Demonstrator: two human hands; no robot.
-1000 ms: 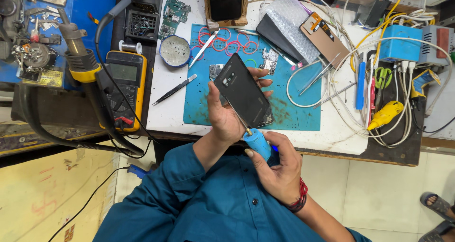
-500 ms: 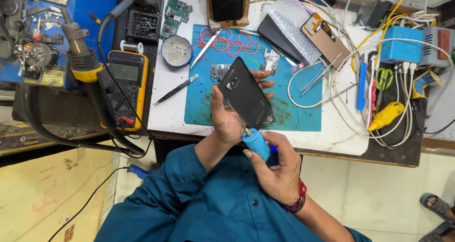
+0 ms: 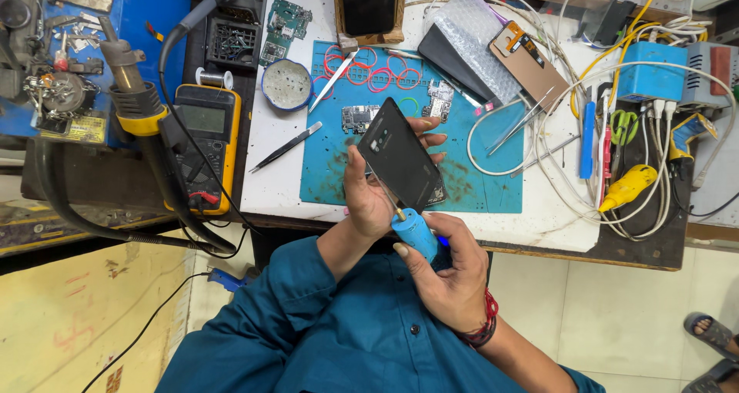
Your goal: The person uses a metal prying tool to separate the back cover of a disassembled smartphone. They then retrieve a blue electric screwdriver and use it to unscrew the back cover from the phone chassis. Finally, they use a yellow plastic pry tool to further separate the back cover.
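barely shifted: flat black phone [image 3: 400, 162], seemingly glossy.

The black smartphone [image 3: 400, 160] is tilted, its back side facing up, above the blue mat. The blue screwdriver [image 3: 416, 231] touches its lower edge.

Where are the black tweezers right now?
In the head view, the black tweezers lie on the white bench top, left of the blue mat, below the round tin and right of the yellow multimeter; neither hand touches them.
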